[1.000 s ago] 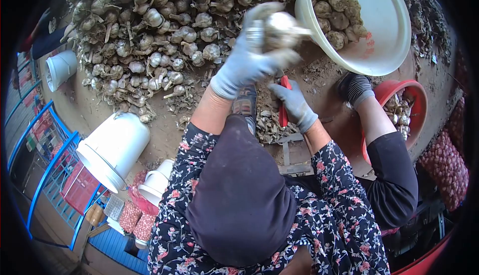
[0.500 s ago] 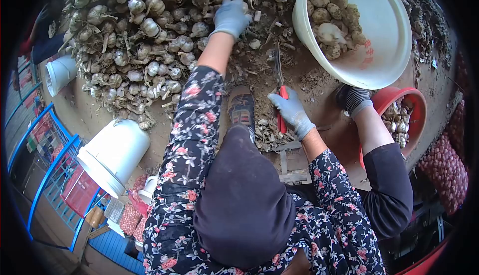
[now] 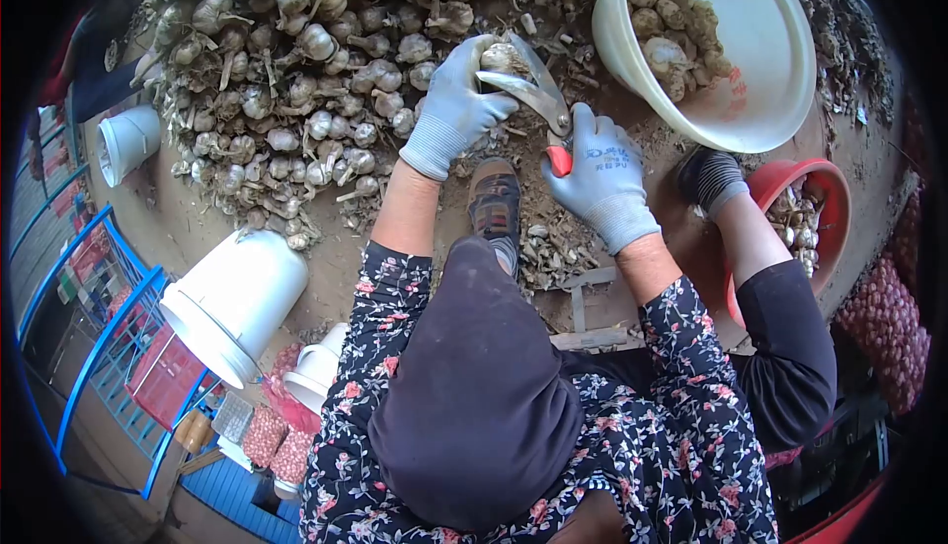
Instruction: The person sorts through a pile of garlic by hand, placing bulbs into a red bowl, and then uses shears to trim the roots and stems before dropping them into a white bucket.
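Note:
My left hand, in a grey glove, grips a garlic bulb at the edge of the big garlic pile. My right hand, also gloved, holds red-handled shears whose open blades sit against the bulb. Both hands meet above my shoe and a heap of cut stems and roots on the dirt.
A cream basin with trimmed bulbs stands at upper right. A red basin with garlic lies beside my other foot. White buckets lie at left near a blue metal frame. Net bags of garlic sit at right.
My left hand dropped a trimmed bulb into the cream basin, reached into the pile, and came back with a new bulb. My right hand rose with the shears to meet it.

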The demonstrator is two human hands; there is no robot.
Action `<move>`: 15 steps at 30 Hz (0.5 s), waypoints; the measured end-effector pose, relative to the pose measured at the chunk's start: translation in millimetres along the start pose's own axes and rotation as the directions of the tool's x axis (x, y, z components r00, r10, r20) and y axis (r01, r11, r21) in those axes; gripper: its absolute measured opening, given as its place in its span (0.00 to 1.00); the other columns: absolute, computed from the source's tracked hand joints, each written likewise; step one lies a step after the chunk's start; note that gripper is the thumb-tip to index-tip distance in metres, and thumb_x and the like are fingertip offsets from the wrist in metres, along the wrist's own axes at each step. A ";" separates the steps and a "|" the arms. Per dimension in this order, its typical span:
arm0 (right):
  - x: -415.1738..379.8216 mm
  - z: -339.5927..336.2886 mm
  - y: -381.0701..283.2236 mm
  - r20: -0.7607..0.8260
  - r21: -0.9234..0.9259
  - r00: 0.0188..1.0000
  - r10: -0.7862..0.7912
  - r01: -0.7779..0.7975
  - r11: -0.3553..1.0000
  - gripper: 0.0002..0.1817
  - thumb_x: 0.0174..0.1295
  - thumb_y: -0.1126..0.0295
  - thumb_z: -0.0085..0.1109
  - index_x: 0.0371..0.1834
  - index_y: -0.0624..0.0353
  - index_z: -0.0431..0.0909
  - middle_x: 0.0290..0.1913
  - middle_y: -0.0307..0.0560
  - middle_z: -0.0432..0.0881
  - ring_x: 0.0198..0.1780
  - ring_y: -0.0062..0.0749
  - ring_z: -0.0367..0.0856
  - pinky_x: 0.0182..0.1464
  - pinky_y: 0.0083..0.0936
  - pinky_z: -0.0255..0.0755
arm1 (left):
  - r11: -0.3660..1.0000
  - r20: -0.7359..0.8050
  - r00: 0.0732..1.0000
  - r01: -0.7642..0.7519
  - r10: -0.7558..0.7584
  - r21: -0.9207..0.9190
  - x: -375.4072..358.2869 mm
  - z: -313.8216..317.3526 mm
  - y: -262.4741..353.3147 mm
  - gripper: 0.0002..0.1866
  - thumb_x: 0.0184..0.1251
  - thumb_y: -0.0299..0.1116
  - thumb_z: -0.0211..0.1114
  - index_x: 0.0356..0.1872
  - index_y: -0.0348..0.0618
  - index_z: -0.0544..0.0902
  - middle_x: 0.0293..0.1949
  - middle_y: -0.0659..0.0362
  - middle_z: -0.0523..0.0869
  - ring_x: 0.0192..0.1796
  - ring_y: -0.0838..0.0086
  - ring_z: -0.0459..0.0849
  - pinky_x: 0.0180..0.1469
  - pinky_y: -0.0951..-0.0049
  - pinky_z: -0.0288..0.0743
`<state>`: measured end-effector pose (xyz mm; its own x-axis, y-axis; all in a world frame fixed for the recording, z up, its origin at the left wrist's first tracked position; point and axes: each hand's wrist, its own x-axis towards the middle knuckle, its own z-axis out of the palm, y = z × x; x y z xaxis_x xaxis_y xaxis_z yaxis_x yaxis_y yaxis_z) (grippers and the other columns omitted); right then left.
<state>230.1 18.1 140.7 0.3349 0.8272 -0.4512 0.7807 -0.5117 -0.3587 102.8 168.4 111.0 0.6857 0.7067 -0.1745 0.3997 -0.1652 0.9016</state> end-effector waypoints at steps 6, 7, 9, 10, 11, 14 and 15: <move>4.0 3.5 -6.4 0.136 -0.098 0.991 -0.012 0.026 0.995 0.24 0.55 0.53 0.58 0.47 0.59 0.67 0.40 0.54 0.78 0.44 0.49 0.80 0.48 0.46 0.70 | 0.950 -0.175 0.974 -0.086 0.144 0.302 -12.9 13.2 -9.2 0.33 0.39 0.32 0.73 0.53 0.38 0.74 0.43 0.49 0.83 0.45 0.64 0.85 0.47 0.70 0.77; 5.1 6.0 -5.0 0.142 -0.100 0.990 -0.011 0.026 0.995 0.24 0.55 0.53 0.58 0.47 0.59 0.67 0.40 0.54 0.78 0.44 0.49 0.80 0.48 0.46 0.70 | 0.958 -0.149 0.980 -0.086 0.131 0.275 -12.4 11.4 -6.8 0.32 0.39 0.33 0.74 0.52 0.38 0.75 0.42 0.49 0.84 0.44 0.63 0.85 0.47 0.70 0.77; 7.7 10.5 2.0 0.220 -0.075 0.975 -0.033 0.050 0.996 0.23 0.56 0.54 0.56 0.46 0.61 0.67 0.41 0.56 0.79 0.44 0.49 0.81 0.49 0.44 0.71 | 0.969 -0.105 0.986 -0.104 0.130 0.226 -12.3 7.8 -8.9 0.29 0.42 0.35 0.74 0.49 0.37 0.77 0.38 0.51 0.85 0.40 0.67 0.85 0.46 0.71 0.77; 8.5 11.7 3.8 0.222 -0.078 0.975 -0.034 0.053 0.996 0.23 0.56 0.54 0.56 0.46 0.61 0.67 0.41 0.56 0.79 0.44 0.49 0.81 0.49 0.44 0.71 | 0.969 -0.109 0.986 -0.101 0.128 0.224 -11.8 5.3 -10.1 0.29 0.42 0.35 0.74 0.49 0.37 0.77 0.38 0.51 0.85 0.40 0.67 0.85 0.46 0.71 0.77; 7.4 12.7 5.6 0.238 -0.064 0.971 -0.034 0.050 0.997 0.23 0.56 0.55 0.56 0.46 0.61 0.67 0.41 0.57 0.79 0.44 0.49 0.81 0.49 0.43 0.71 | 0.990 -0.042 0.998 -0.040 0.046 0.137 -12.6 3.3 -10.6 0.28 0.42 0.35 0.74 0.48 0.37 0.77 0.37 0.53 0.85 0.40 0.70 0.85 0.45 0.72 0.77; -1.3 21.0 10.0 0.241 -0.008 0.970 -0.037 0.040 0.999 0.21 0.55 0.58 0.56 0.44 0.61 0.66 0.39 0.60 0.80 0.43 0.52 0.81 0.47 0.44 0.72 | 0.998 0.070 0.996 0.046 -0.049 0.041 -15.0 -2.8 -5.1 0.25 0.43 0.34 0.73 0.46 0.37 0.79 0.35 0.58 0.85 0.37 0.79 0.82 0.43 0.76 0.76; -5.6 24.1 11.3 0.227 0.033 0.973 -0.039 0.032 0.999 0.18 0.55 0.62 0.57 0.43 0.60 0.65 0.37 0.61 0.80 0.41 0.55 0.80 0.44 0.45 0.73 | 0.986 0.156 0.975 0.164 -0.156 -0.037 -15.9 -4.5 -2.1 0.25 0.43 0.34 0.74 0.45 0.37 0.80 0.35 0.59 0.86 0.36 0.79 0.82 0.42 0.77 0.76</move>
<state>224.4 2.2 119.5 0.1758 0.7721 -0.6107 0.7735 -0.4921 -0.3995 88.3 160.6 113.6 0.7010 0.6080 -0.3728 0.4842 -0.0219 0.8747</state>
